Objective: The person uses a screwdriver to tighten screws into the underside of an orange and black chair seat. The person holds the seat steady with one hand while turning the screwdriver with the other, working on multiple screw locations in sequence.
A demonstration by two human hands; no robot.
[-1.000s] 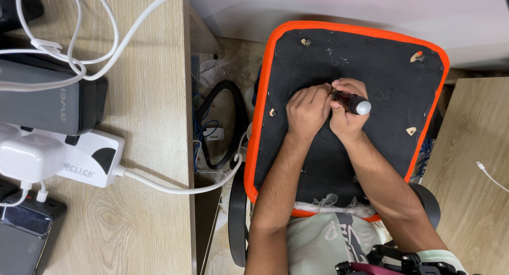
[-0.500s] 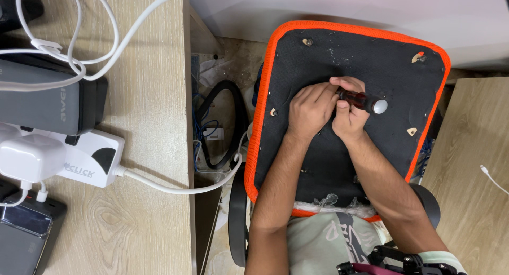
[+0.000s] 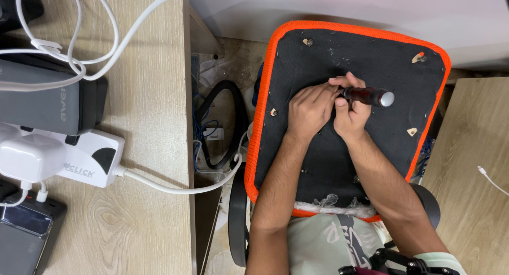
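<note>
The right hand [image 3: 350,118] is closing its grip around the dark handle of a screwdriver [image 3: 367,96], thumb and fingers wrapped near the shaft end. The tool's long axis is lying nearly level, running from the silver butt cap on the person's right toward the tip on the left, where it is disappearing between the two hands; the tip itself is hidden. The left hand [image 3: 309,109] is curling just beside the tip end, touching the right hand, with its fingers pinched together over the contact point; whether it is gripping a small part there cannot be told. Both hands are resting on the black underside of an overturned seat panel [image 3: 328,163] with an orange fabric edge [image 3: 258,126], near the panel's centre. Small fasteners are sitting at the panel's corners, well apart from the hands: one at top left [image 3: 307,42], one at top right [image 3: 418,57], one at mid left [image 3: 272,112]. Nothing is standing between the hands and these. To the person's left, a table [image 3: 148,111] is carrying a white power strip [image 3: 90,158] and looping white cables [image 3: 95,36], clear of the working area.
</note>
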